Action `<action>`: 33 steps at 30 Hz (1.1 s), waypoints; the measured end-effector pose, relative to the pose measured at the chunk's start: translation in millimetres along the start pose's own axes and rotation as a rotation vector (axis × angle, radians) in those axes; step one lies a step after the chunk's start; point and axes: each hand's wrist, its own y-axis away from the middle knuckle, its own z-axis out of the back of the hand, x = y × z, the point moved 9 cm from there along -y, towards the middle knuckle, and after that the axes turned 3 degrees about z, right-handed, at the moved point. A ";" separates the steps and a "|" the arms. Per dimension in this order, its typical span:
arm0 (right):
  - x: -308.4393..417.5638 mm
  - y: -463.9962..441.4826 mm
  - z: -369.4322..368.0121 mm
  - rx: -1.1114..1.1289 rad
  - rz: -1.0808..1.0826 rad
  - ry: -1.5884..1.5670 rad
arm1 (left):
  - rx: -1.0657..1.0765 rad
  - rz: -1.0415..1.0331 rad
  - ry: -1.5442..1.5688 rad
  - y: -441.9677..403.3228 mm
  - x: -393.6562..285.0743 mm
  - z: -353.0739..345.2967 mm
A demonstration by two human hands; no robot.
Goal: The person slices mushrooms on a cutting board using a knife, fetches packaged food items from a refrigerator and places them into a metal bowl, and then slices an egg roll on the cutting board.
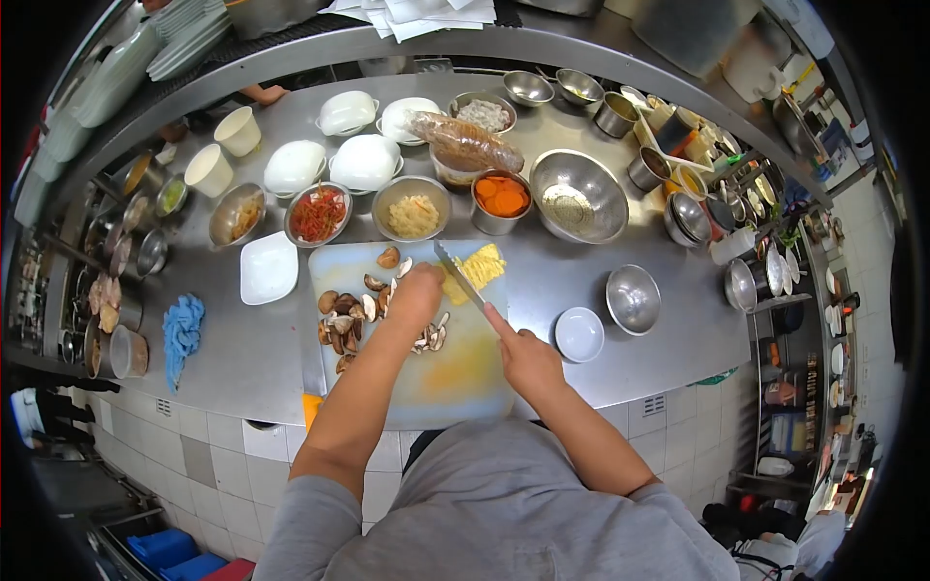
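My right hand (531, 360) is wrapped round the handle of a knife (459, 274), its blade slanting up and left over the cutting board (455, 392). My left hand (417, 293) is curled down on the board, left of the blade; whatever is under its fingers is hidden. Whole and cut brown mushrooms (339, 324) lie in a heap to its left. Pale mushroom slices (432, 335) rest just below it. Right of the blade sits a yellow, finely cut food (481, 266), which looks like sliced egg.
Behind the board stand bowls of red strips (317, 214), pale shreds (412, 215) and orange slices (502, 197). A large metal bowl (593, 167), a small white bowl (579, 334) and another metal bowl (633, 300) are on the right. Left are a square white dish (268, 268) and blue cloth (182, 334).
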 end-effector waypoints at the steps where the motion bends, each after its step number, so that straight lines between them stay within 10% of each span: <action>1: 4.5 -3.2 5.3 -0.013 0.032 0.027 | -0.024 -0.005 0.000 -0.3 -0.2 2.4; 33: 10.7 6.0 3.9 0.040 0.018 0.005 | -0.031 0.006 -0.090 4.7 1.1 6.0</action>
